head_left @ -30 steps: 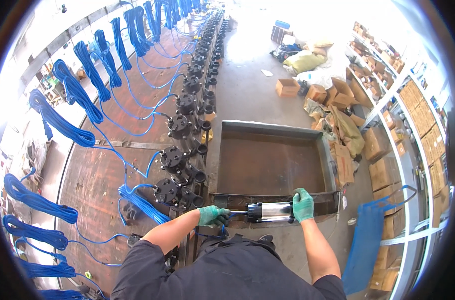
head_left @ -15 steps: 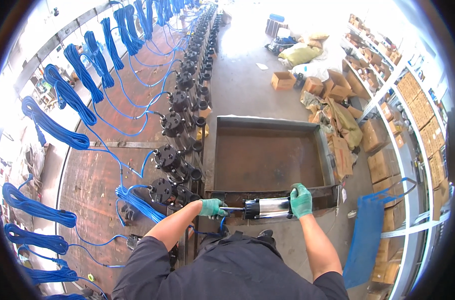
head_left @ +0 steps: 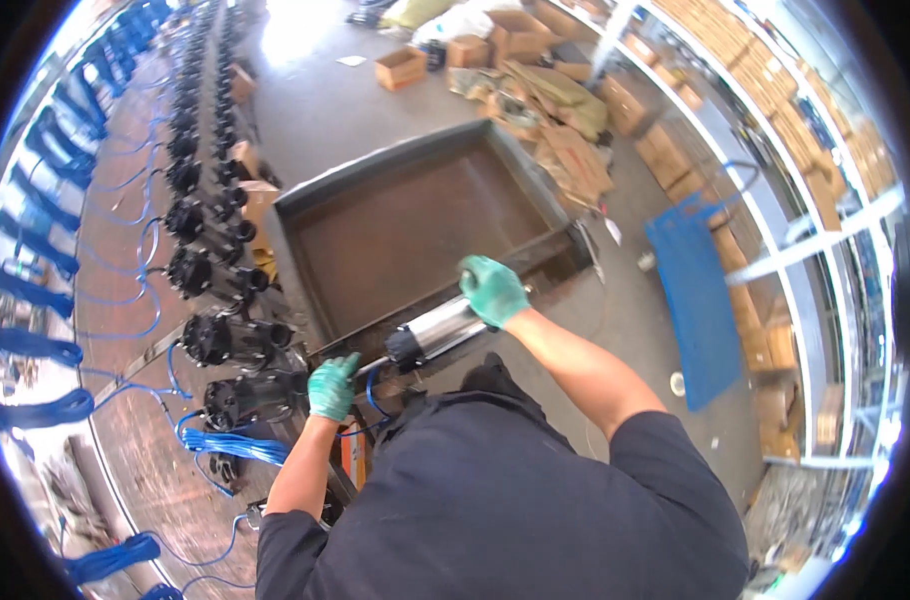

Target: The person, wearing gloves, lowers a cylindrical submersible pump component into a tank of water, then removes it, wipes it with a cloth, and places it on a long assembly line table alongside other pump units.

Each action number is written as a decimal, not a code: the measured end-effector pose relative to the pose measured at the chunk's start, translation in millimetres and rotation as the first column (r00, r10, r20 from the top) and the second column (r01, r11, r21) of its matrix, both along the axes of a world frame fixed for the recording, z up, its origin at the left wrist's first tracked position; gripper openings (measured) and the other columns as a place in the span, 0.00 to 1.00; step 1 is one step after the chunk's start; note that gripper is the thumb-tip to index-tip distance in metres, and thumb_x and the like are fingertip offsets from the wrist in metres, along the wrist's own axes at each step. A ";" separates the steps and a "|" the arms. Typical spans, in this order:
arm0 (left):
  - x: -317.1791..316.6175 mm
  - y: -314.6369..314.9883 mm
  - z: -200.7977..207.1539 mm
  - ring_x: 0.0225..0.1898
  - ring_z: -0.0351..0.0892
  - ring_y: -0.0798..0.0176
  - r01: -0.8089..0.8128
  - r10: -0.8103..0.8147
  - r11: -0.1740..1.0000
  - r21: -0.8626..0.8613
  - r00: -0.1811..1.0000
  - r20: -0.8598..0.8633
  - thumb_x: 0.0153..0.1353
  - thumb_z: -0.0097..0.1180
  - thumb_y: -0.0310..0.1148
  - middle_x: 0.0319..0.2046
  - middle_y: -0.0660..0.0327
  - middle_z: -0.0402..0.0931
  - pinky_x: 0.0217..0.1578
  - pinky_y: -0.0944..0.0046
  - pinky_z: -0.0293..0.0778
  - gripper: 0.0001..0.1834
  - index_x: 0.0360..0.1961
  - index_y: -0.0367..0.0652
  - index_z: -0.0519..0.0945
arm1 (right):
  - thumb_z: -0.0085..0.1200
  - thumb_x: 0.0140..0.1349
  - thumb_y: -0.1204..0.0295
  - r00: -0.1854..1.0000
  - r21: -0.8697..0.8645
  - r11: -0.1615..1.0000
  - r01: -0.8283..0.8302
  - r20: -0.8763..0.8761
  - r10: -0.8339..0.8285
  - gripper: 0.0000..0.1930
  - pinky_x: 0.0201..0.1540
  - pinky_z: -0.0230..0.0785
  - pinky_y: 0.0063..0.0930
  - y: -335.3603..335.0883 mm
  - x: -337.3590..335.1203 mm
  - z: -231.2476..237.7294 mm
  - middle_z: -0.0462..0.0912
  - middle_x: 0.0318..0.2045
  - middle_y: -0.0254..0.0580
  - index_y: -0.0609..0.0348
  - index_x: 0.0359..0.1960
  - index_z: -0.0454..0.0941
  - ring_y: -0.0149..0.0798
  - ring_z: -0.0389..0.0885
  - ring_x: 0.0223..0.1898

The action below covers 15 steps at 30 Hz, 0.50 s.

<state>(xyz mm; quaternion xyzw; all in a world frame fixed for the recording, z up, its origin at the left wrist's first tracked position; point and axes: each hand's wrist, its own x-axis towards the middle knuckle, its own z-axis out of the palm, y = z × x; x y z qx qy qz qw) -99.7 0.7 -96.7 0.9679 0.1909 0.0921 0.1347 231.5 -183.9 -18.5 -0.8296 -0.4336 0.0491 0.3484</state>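
Note:
A silver pump motor [head_left: 443,330] with a black end and a thin metal shaft lies tilted over the near edge of a metal trough [head_left: 390,158]. My left hand [head_left: 332,390], in a green glove, is closed round the shaft's outer end, thumb raised. Over the motor's opposite end, my right hand [head_left: 495,290], in a matching glove, has its fingers wrapped; the end beneath is hidden. A blue cable [head_left: 373,390] loops below the shaft. To the left, black pumps [head_left: 237,402] stand in a long row.
Bundled blue cable [head_left: 237,445] lies on the workbench [head_left: 135,470], and more coils hang at far left. Cardboard boxes [head_left: 402,68] and sacks lie beyond the trough. A blue cart [head_left: 697,300] stands right, before loaded shelves [head_left: 810,232].
The view has turned to the right, so the trough and motor now appear slanted. Both hands keep hold of the motor, the right end now pointing farther away.

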 end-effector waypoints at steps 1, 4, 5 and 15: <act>-3.1 0.8 -7.5 0.35 0.81 0.47 -0.029 0.029 1.000 0.002 0.999 -0.031 0.55 0.58 0.28 0.35 0.56 0.80 0.36 0.49 0.77 0.25 0.56 0.53 0.81 | 0.52 0.65 0.67 1.000 0.020 1.000 -0.010 -0.006 0.010 0.10 0.49 0.75 0.49 0.3 -0.2 2.7 0.84 0.40 0.54 0.58 0.41 0.80 0.58 0.82 0.44; 0.0 -2.4 8.3 0.38 0.81 0.46 -0.063 0.060 0.996 -0.057 0.997 -0.038 0.55 0.63 0.30 0.38 0.54 0.80 0.39 0.49 0.77 0.32 0.64 0.54 0.76 | 0.55 0.65 0.65 0.994 -0.009 1.000 -0.026 -0.110 0.024 0.10 0.48 0.75 0.47 -4.8 0.3 8.9 0.84 0.39 0.54 0.58 0.40 0.80 0.58 0.82 0.43; 3.0 -6.2 10.5 0.40 0.81 0.44 -0.115 0.114 0.983 -0.146 0.993 -0.018 0.54 0.66 0.31 0.40 0.52 0.80 0.40 0.50 0.78 0.34 0.65 0.51 0.74 | 0.57 0.66 0.61 0.972 -0.013 0.999 -0.050 -0.232 0.045 0.13 0.50 0.75 0.44 -10.2 5.2 12.1 0.84 0.42 0.53 0.58 0.43 0.81 0.55 0.84 0.43; -51.7 -48.0 -12.1 0.48 0.77 0.67 -0.538 0.677 0.695 -0.477 0.714 0.179 0.64 0.64 0.25 0.50 0.60 0.77 0.52 0.67 0.74 0.34 0.71 0.44 0.67 | 0.61 0.61 0.59 0.681 -0.140 0.668 0.731 0.100 -0.725 0.24 0.50 0.74 0.52 -202.8 185.4 -129.0 0.80 0.40 0.61 0.64 0.51 0.72 0.63 0.80 0.45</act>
